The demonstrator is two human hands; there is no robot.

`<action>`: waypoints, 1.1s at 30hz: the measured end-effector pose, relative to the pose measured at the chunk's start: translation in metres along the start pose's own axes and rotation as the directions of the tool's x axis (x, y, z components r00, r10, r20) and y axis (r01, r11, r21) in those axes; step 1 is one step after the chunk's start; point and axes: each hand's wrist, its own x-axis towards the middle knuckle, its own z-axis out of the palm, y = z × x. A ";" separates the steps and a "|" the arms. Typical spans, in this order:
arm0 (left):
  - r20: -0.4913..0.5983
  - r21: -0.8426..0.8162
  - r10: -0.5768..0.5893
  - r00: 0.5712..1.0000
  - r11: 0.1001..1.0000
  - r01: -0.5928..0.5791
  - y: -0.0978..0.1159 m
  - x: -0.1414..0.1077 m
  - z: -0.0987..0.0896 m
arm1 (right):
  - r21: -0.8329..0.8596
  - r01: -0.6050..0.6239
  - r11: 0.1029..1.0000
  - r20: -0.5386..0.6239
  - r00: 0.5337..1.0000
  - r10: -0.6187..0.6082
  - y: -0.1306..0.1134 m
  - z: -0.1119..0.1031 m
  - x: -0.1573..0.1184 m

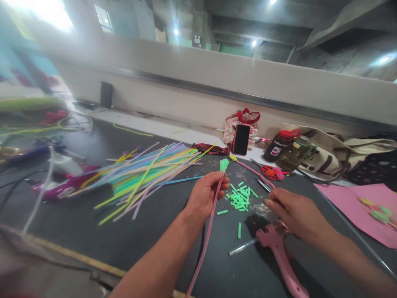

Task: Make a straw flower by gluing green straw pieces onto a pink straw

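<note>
Thumb and fingers of the left hand (208, 193) were pinched on a pink stem (208, 232) topped by a green tuft (223, 165) over the black table (145, 248), apparently mid-assembly. The right hand (290, 207) had its fingers curled around a pointed metal tool (262, 185), near loose green cut pieces (240, 199); the next move seemed to call for a steady pinch and careful tip placement.

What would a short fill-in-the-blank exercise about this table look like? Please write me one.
The left hand holds a long strip coloured ____.
The small pieces piled on the table are ____.
The black bottle has a ____ lid.
The phone isn't lying flat; it stands ____.

Missing words: pink; green; red; upright.
</note>
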 end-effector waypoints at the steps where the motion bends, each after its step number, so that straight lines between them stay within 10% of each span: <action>1: -0.001 0.002 -0.001 1.000 1.000 0.001 0.000 0.000 0.000 | -0.025 0.019 0.999 -0.003 1.000 -0.019 -0.003 0.001 0.005; 11: 0.010 0.016 -0.010 1.000 1.000 0.010 0.000 -0.003 0.002 | 0.202 0.164 0.966 0.179 0.963 -0.201 -0.017 0.015 0.018; 25: -0.011 0.038 -0.022 1.000 0.999 0.022 -0.001 -0.004 0.003 | -0.049 0.072 0.996 0.105 0.992 -0.067 0.017 0.015 0.033; 33: 0.002 0.065 -0.015 1.000 0.998 0.015 -0.005 -0.002 0.002 | 0.113 0.432 0.895 0.189 0.875 -0.446 -0.019 0.027 0.044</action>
